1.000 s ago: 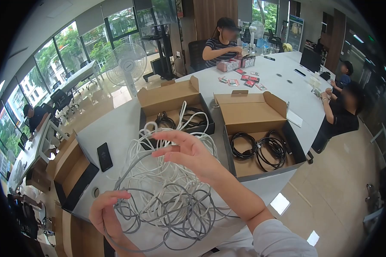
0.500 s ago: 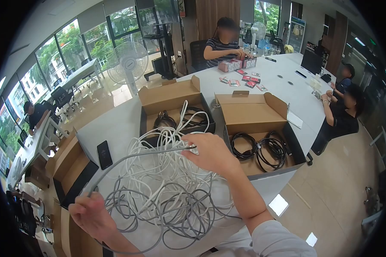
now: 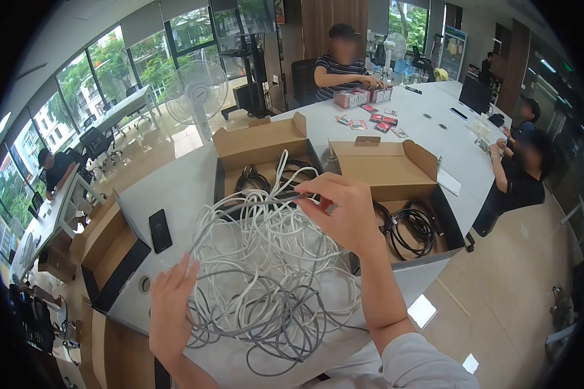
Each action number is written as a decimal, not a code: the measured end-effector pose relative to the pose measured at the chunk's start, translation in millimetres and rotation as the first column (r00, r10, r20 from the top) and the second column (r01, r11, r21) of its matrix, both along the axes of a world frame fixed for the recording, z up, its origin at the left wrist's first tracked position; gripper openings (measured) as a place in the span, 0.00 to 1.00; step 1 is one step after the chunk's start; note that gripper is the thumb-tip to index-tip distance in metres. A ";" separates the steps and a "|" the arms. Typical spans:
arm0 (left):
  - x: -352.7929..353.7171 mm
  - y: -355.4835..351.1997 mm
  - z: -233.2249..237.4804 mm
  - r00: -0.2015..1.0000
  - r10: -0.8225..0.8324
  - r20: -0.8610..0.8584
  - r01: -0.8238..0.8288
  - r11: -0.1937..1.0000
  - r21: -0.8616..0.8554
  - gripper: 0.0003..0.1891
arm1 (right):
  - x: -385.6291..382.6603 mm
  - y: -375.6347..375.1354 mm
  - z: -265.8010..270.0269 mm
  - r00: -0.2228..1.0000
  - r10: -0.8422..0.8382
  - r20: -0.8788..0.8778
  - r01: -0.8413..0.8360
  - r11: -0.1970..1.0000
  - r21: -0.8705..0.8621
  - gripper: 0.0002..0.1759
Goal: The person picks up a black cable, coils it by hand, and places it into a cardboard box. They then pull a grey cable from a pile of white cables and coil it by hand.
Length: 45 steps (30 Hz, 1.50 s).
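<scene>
Snag risk: grey strand (image 3: 266, 201) held taut over cable tangle (image 3: 266, 279).
Right hand (image 3: 349, 217) raised, fingers pinching the grey strand; left hand (image 3: 172, 308) flat against the cable tangle at the desk's (image 3: 175, 188) near edge, fingers extended, gripping nothing. A hard pull would likely tighten loops or drag it off.
</scene>
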State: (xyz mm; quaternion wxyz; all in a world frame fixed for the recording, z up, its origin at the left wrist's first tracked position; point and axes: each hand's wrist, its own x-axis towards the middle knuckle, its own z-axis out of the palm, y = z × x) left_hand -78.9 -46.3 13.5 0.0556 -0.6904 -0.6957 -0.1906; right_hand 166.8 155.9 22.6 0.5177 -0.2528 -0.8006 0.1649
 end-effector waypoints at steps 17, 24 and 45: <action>-21.4 -54.7 18.3 0.505 -0.572 0.647 0.785 0.616 -0.068 0.29 | -10.1 -8.9 -3.6 0.987 -0.159 0.033 0.158 0.987 0.035 0.10; 19.5 -27.1 23.4 0.942 0.326 0.075 -0.316 0.796 0.516 0.23 | -7.3 -12.7 0.2 0.979 -0.198 0.042 0.197 0.980 0.036 0.12; 24.9 -24.9 1.8 0.944 -0.135 0.301 -0.116 0.720 0.685 0.21 | -25.5 -38.0 -10.2 0.939 0.016 0.345 -0.052 0.994 0.095 0.08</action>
